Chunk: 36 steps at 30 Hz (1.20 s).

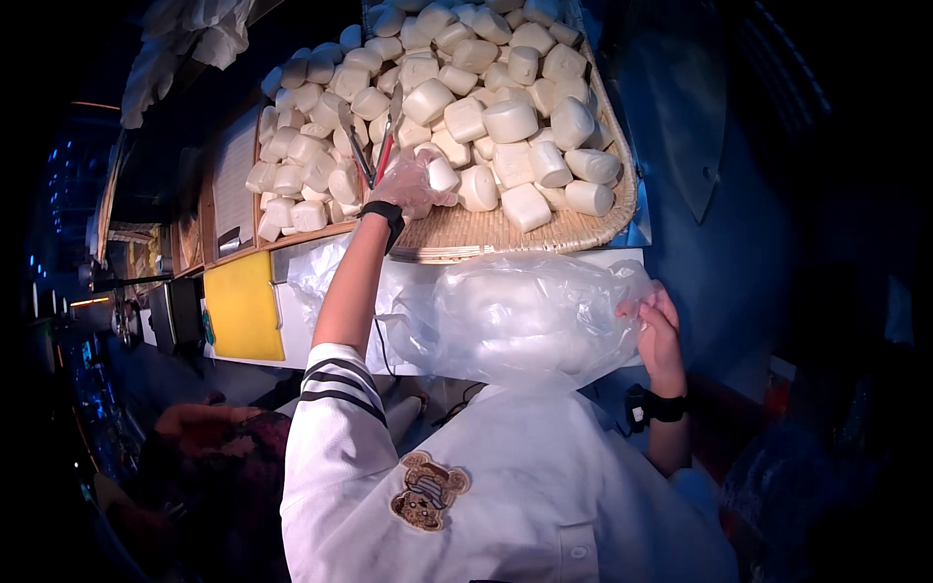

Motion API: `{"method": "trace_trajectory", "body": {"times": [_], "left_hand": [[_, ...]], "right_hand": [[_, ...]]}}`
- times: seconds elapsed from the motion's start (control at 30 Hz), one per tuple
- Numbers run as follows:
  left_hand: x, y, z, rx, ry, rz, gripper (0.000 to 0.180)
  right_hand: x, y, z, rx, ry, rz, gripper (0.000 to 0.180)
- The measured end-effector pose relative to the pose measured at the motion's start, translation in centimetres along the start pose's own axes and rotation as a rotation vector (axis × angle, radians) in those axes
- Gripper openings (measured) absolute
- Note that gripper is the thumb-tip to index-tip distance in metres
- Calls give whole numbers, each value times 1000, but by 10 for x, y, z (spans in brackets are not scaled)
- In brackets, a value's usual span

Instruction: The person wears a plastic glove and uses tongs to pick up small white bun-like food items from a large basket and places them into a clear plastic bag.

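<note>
Room: dim and bluish, with light falling on a woven tray [457, 233] heaped with white steamed buns [466, 119].
Counter: a white counter [296, 332] runs along the near side of the tray; a yellow mat [243, 309] lies on it, to the tray's lower left.
Buns: plump and rounded, piled over most of the tray and to its left, leaving a bare strip of weave along its near edge.
Left hand: gloved in thin clear plastic, the left hand [406, 183] reaches over the tray's near edge, fingers closed around a single bun [443, 175].
Tongs: red-and-metal tongs [386, 151] rest spread among the buns, just beside that hand; from here I cannot tell if it touches them.
Bag: a clear plastic bag [530, 321], white contents showing through, sits just before the tray.
Right hand: near the tray's lower right, the right hand [658, 325] grips the bag's edge with curled fingers.
Wrists: black bands [663, 406] on both.
Bystander: another person [219, 457], dark-clothed, well to the tray's lower left.
</note>
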<state>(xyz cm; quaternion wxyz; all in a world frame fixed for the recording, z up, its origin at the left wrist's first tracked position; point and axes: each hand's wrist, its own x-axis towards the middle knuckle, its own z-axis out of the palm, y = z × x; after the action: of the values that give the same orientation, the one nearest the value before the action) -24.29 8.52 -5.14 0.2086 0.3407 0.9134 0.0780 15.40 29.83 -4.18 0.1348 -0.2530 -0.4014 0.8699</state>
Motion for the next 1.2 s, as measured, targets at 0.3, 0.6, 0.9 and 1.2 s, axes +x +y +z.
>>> {"method": "trace_trajectory", "body": {"times": [0.3, 0.6, 0.9, 1.2], "left_hand": [[-17, -3, 32, 344, -47, 142, 82], [-23, -24, 10, 219, 29, 137, 67], [-174, 91, 27, -1437, -678, 455, 80], [-127, 60, 141, -1333, -900, 58, 69]], "right_hand": [[-15, 4, 15, 143, 28, -2, 30], [-14, -3, 39, -5, -12, 84, 49], [-12, -13, 70, -35, 37, -24, 63], [-48, -23, 27, 1068, -169, 220, 67]]}}
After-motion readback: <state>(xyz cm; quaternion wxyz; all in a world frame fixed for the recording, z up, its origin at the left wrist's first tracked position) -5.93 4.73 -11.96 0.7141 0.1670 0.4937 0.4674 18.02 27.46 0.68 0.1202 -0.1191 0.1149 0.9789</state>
